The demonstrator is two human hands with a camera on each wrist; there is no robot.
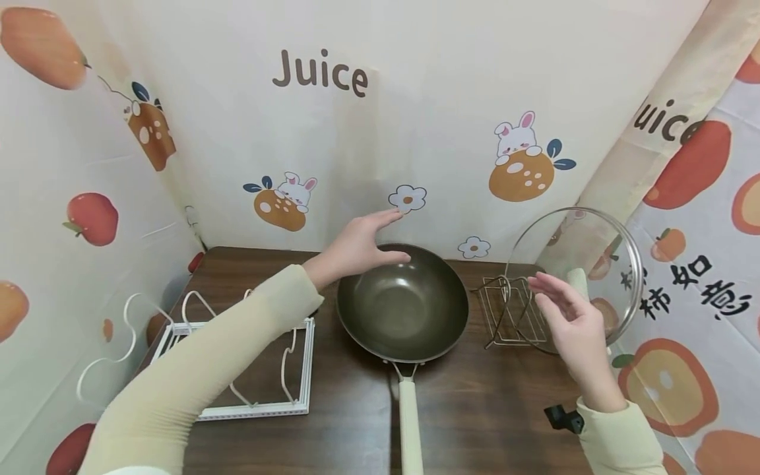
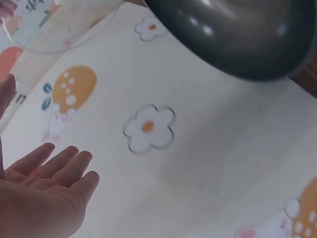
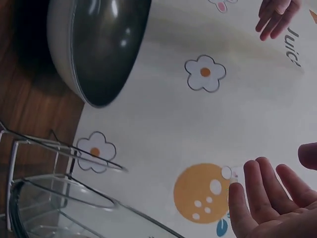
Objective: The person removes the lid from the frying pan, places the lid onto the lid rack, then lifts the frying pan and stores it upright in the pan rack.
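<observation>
A dark wok [image 1: 400, 316] with a cream handle [image 1: 410, 422] sits mid-table, its interior bare. Over its far left rim, in the head view, hangs my left hand [image 1: 356, 247], holding nothing, thumb spread from the fingers. The left wrist view has that hand [image 2: 49, 198] palm showing, away from the wok [image 2: 247, 39]. At the right, a glass lid [image 1: 636, 264] with a pale knob [image 1: 577, 280] stands upright in a wire rack [image 1: 499, 333]. My right hand [image 1: 572, 326] is in front of the lid, fingers loosely bent; the right wrist view shows this hand [image 3: 272, 203] gripping nothing.
A white rack [image 1: 255, 410] with wavy wire dividers lies at the left, partly behind my left sleeve [image 1: 231, 349]. Printed cloth walls [image 1: 415, 132] enclose the brown table [image 1: 350, 409] at the back and sides. A black clip-like piece [image 1: 563, 419] sits by my right cuff.
</observation>
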